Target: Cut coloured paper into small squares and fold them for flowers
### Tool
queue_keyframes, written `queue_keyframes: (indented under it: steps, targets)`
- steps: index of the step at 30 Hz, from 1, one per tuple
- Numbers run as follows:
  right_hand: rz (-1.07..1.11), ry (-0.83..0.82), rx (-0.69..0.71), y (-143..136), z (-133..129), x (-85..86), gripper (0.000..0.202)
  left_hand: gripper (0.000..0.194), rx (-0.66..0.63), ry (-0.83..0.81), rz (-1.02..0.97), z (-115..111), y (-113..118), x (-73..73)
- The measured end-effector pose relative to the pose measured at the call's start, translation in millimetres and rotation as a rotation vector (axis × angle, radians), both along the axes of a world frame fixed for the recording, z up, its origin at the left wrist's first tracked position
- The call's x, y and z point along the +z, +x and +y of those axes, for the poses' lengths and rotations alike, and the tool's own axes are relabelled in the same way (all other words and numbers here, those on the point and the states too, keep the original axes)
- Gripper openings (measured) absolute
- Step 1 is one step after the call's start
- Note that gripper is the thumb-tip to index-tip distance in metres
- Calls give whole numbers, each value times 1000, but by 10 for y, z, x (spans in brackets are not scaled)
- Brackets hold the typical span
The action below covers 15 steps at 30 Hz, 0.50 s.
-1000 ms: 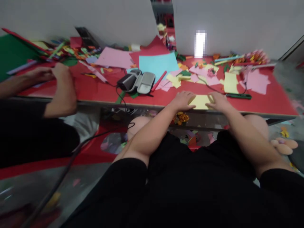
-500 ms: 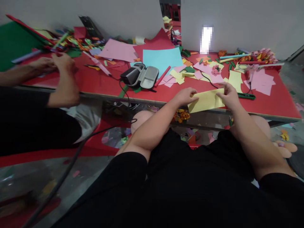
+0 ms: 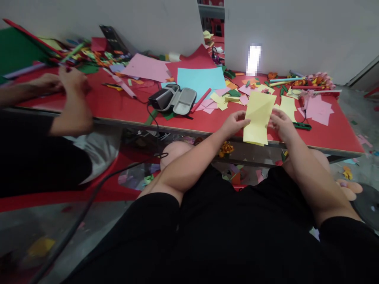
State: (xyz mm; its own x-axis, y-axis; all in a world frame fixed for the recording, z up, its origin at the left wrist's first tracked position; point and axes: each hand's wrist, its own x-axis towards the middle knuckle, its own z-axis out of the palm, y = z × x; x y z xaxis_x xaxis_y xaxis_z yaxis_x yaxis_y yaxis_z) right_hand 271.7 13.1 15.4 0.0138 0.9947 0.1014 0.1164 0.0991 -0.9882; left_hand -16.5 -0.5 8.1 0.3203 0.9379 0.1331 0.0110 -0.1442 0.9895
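Grip: your left hand (image 3: 233,123) pinches the yellow paper (image 3: 259,117) at its 9 o'clock edge, right hand (image 3: 281,125) loosely at 3 o'clock, above the desk (image 3: 118,106) edge. Judged light, floppy, crease-prone: hold both edges.

black short sleeves, black shorts, bare forearms, bare knees

You hold one sheet of yellow paper (image 3: 259,117), a plain rectangle, longer than it is wide. It stands nearly upright with its long side running up and down, lifted clear of the red table (image 3: 118,106) above the near edge. A faint crease runs through its upper half. Your left hand (image 3: 235,123) pinches its left edge; your right hand (image 3: 281,124) is at its right edge, fingers spread.
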Motion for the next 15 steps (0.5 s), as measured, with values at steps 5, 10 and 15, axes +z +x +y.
queue_keyframes:
  steps: [5, 10, 15]
  targets:
    - [91, -18, 169, -367, -280, 64, 69, 46, -84, -79, -106, -74, 55, -26]
    - [84, 4, 138, -361, -326, 146, 67, 43, -99, -56, -75, -112, -26, 26]
    - [92, 18, 112, -328, -314, 153, 69, 43, -90, -74, -39, -119, -58, 60]
